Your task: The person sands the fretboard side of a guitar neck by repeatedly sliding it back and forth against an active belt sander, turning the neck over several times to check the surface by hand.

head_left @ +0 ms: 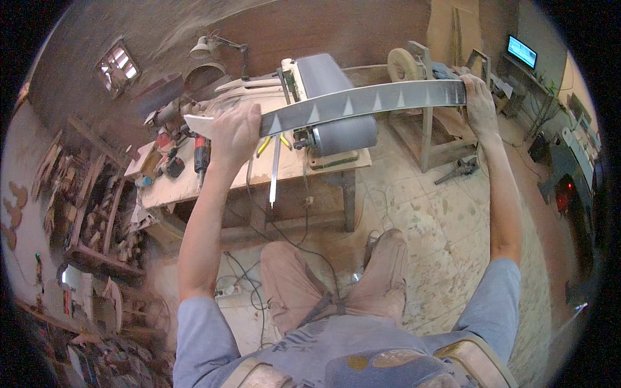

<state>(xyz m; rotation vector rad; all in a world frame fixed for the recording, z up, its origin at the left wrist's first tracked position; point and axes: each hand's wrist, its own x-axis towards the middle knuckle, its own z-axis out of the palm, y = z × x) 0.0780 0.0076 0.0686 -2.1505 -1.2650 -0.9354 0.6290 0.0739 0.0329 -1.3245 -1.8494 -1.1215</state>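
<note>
We are holding a long grey strip (362,100) across the view at 12 o'clock, and its near face is showing a row of pale triangles. Our left hand (236,132) is grasping one end at 10 o'clock, where a pale pointed tip (197,123) is sticking out past it. Our right hand (480,107) is gripping the other end at 2 o'clock. The strip is crossing in front of a belt machine (323,74), and we are not managing to tell whether the two are touching. The machine is standing on a wooden tabletop (223,174), which is stretching toward 10 o'clock. There, a red and black drill (202,154) is lying near our left hand. A yellow-handled tool (264,147) is resting beside a slim metal bar (275,178) that is jutting over the near edge at 11 o'clock. A lamp (200,48) is leaning at 11 o'clock, a round wheel (405,66) is sitting at 1 o'clock, and a screen (522,52) is glowing at 2 o'clock.
</note>
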